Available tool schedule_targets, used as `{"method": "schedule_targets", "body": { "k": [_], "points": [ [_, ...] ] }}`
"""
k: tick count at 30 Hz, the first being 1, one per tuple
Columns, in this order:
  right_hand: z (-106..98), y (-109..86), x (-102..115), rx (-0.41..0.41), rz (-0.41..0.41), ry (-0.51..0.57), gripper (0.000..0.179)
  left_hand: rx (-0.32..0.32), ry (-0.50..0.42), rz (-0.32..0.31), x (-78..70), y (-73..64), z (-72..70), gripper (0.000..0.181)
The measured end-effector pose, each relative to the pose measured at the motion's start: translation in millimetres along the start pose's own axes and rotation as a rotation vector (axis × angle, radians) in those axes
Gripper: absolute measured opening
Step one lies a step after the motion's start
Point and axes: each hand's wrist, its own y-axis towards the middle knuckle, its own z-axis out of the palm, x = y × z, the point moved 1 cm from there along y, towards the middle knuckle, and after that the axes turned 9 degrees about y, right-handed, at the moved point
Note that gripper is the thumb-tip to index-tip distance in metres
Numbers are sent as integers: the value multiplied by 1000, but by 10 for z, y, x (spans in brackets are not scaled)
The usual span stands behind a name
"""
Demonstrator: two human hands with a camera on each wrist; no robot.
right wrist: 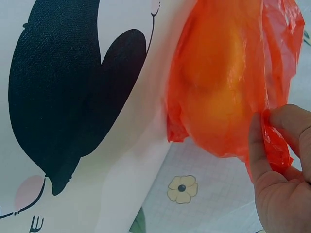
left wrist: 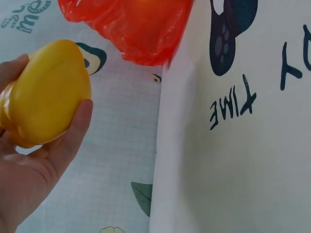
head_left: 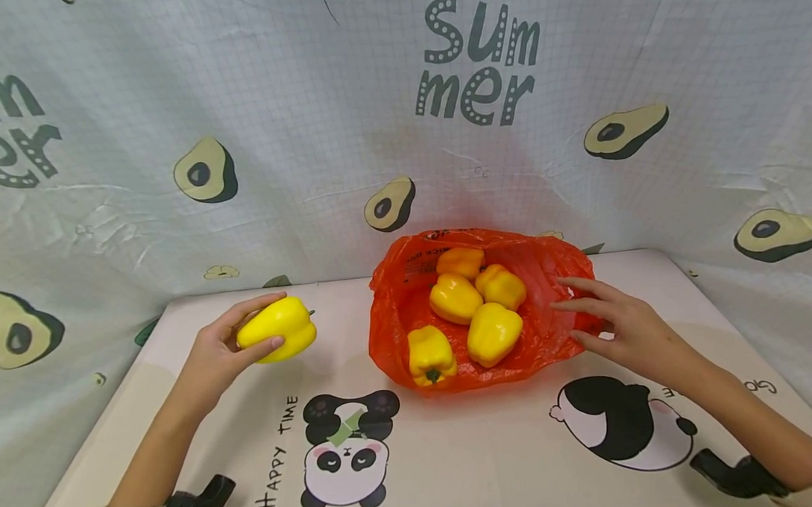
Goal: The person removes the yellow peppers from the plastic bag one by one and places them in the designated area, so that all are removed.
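- Left hand (head_left: 221, 344) raised over the left part of a pale counter (head_left: 493, 450), I grip 1 yellow bell pepper (head_left: 279, 331), thumb laid across its near side and fingers curled around the far side.
- The pepper's stem end points to the right, toward a red plastic bag (head_left: 385, 320); the 2 are well apart, with bare counter between them in the head view.
- My right hand (head_left: 635, 329) pinches the bag's right edge, a fold of the thin red plastic caught between thumb and fingers in the right wrist view.
- Spread wide, the bag rests at the back of the counter, its mouth facing me, with dark lettering on its inner back wall.
- Inside, I count 5 yellow peppers (head_left: 494, 335): 3 grouped toward the back, 1 in front of them, and 1 at the front left, its green stem (head_left: 433, 375) turned my way.
- Behind the bag hangs a pale sheet (head_left: 303, 130) printed with avocados and the word "Summer" in dotted letters.
- On the counter's surface nearer me, 2 panda prints show: 1 on its back beside the words "Happy time" (head_left: 278, 454), the other (head_left: 624, 425) below my right hand.
- A black device (head_left: 199, 496) sits at my left wrist, another (head_left: 741, 474) at my right, just above a light sleeve (head_left: 800, 506).
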Motion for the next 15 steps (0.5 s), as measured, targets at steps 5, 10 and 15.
{"method": "schedule_targets", "body": {
  "k": [5,10,15],
  "points": [
    [8,1,-8,5,2,11,47,-7,-51,-35,94,29,-28,56],
    [18,2,-9,17,20,22,46,-31,-126,-96,215,51,-54,55],
    [16,0,-15,25,41,27,47,-81,-244,-124,325,83,-86,57]
  ]
}}
